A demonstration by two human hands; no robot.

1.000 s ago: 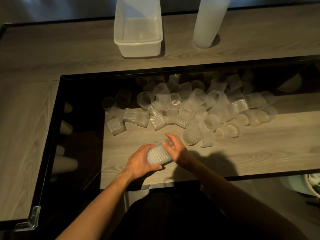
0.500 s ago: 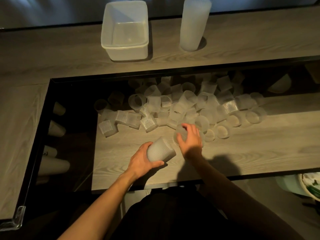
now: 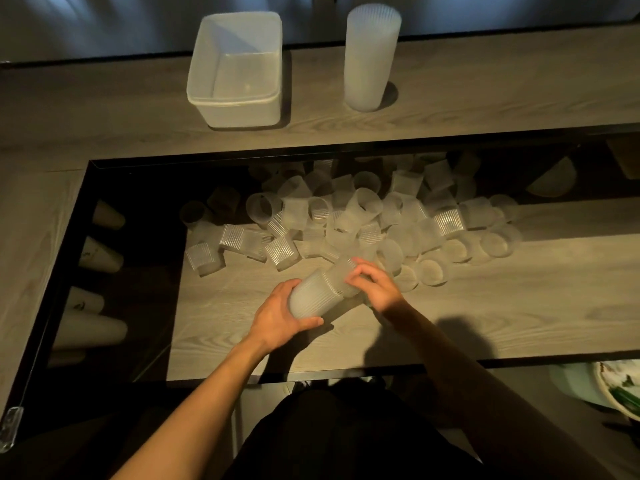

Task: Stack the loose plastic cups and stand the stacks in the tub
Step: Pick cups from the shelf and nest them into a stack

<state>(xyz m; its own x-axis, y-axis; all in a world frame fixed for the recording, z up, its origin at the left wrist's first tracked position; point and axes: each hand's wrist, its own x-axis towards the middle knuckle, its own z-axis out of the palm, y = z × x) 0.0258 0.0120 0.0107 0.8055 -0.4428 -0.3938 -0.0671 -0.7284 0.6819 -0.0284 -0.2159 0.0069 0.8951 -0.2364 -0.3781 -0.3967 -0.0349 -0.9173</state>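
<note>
My left hand (image 3: 277, 317) grips a short stack of ribbed translucent cups (image 3: 313, 294), tilted with its open end up and to the right. My right hand (image 3: 375, 287) pinches a single cup (image 3: 346, 271) at the mouth of that stack, partly nested into it. Several loose cups (image 3: 349, 216) lie in a heap on the table just beyond my hands. The white plastic tub (image 3: 239, 98) stands with nothing in it at the far side of the table. A tall finished stack of cups (image 3: 369, 57) stands upright to the right of the tub.
The wooden table (image 3: 485, 306) has a dark glass border (image 3: 62, 271) that reflects cups on the left. A plate with greens (image 3: 620, 386) sits low at the right edge. My dark-clothed lap fills the bottom of the view.
My right hand has come back from the heap with a cup and set it into the mouth of the stack in my left hand. The camera has tilted up slightly.
</note>
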